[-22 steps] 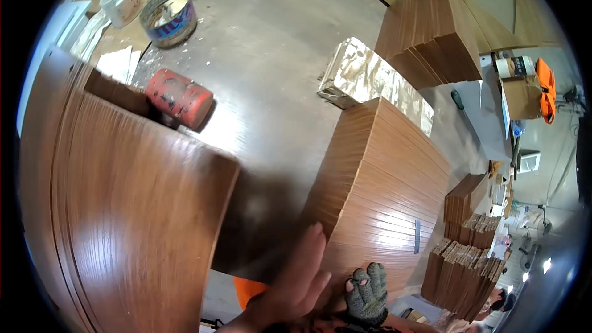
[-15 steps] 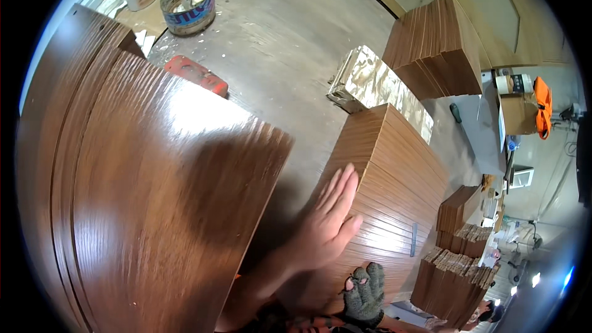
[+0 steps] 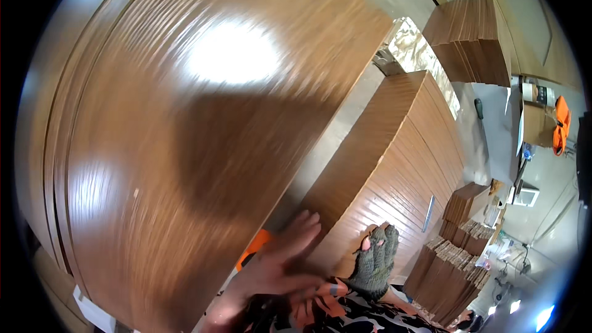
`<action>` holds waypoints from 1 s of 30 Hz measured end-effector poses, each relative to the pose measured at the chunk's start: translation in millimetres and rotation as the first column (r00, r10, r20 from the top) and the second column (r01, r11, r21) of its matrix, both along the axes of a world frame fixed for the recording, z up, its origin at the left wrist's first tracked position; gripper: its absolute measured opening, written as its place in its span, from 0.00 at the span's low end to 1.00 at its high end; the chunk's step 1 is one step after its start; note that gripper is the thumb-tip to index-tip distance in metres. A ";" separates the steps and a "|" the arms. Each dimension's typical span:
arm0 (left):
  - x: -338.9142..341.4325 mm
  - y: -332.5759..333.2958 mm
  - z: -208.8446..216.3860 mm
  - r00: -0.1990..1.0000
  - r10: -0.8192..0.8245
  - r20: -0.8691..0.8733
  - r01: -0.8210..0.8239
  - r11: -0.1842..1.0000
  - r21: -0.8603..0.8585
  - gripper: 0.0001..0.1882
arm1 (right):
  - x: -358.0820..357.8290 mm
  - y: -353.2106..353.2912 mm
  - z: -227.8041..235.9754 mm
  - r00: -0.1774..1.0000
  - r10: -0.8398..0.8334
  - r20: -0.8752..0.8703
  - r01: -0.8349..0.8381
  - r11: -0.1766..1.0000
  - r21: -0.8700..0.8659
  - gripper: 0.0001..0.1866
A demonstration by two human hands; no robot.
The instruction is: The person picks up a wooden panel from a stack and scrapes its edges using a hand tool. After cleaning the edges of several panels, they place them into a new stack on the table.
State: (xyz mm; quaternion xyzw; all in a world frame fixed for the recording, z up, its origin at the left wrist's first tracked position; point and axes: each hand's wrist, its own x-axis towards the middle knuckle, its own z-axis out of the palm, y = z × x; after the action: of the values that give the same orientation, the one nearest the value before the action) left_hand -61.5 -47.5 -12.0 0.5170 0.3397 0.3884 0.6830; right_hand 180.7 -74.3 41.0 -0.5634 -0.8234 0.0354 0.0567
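Note:
A large glossy brown wood-grain panel, grooved along its left side, fills the left and middle of the view. My bare left hand is beside its lower right edge, slightly blurred, fingers apart and nothing in them. To the right lies a long stack of brown wood-grain boards, packed side by side. My right hand, in a grey knit glove with fingertips poking out, lies on the near part of this stack, fingers stretched forward. A small thin grey strip lies on the boards.
A marble-patterned block stands at the stack's far end, with another board stack behind it. Further right are more board stacks, a dark-handled screwdriver, a cardboard box and an orange item.
The large panel has come up and rightward, hiding the tins and red block. My left hand has left the board stack, drawing back toward me. My gloved hand stays on the stack.

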 end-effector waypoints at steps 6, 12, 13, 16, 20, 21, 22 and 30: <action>15.1 -25.6 -10.5 0.980 0.133 -0.149 -0.115 0.986 0.120 0.42 | 12.4 -8.5 -6.1 0.996 0.081 -0.029 -0.082 0.994 -0.071 0.62; 23.2 -41.9 -4.7 0.914 0.370 -0.166 -0.324 0.913 0.247 0.31 | 2.4 -5.3 0.9 0.993 0.100 -0.056 -0.102 0.995 -0.024 0.64; 25.7 -41.9 -1.1 0.898 0.406 -0.172 -0.357 0.899 0.255 0.28 | -0.6 -3.9 2.4 0.993 0.107 -0.055 -0.109 0.994 -0.017 0.64; 40.7 -42.7 5.3 0.855 0.495 -0.155 -0.482 0.869 0.116 0.25 | -3.9 -4.1 5.7 0.993 0.108 -0.056 -0.108 0.994 0.012 0.64; 70.9 -36.5 14.4 0.756 0.611 -0.235 -0.645 0.757 -0.103 0.17 | 0.7 -8.4 2.0 0.994 0.093 -0.058 -0.093 0.996 -0.009 0.64; 76.4 -35.5 14.0 0.755 0.613 -0.233 -0.646 0.758 -0.096 0.17 | 1.0 -9.3 1.0 0.994 0.092 -0.062 -0.092 0.996 0.008 0.63; 80.9 -35.0 13.3 0.721 0.655 -0.227 -0.683 0.726 -0.078 0.16 | 1.8 -9.7 0.6 0.994 0.093 -0.065 -0.092 0.996 0.015 0.63; 95.4 -36.3 4.7 0.632 0.755 -0.176 -0.770 0.638 -0.029 0.13 | 7.1 -11.6 0.0 0.990 0.117 -0.076 -0.115 0.993 0.029 0.61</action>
State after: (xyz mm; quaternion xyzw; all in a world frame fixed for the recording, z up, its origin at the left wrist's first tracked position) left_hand 33.9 -83.8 -7.3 0.3170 0.5949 0.5835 0.4529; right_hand 187.8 -85.9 40.9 -0.5119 -0.8525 0.0504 0.0935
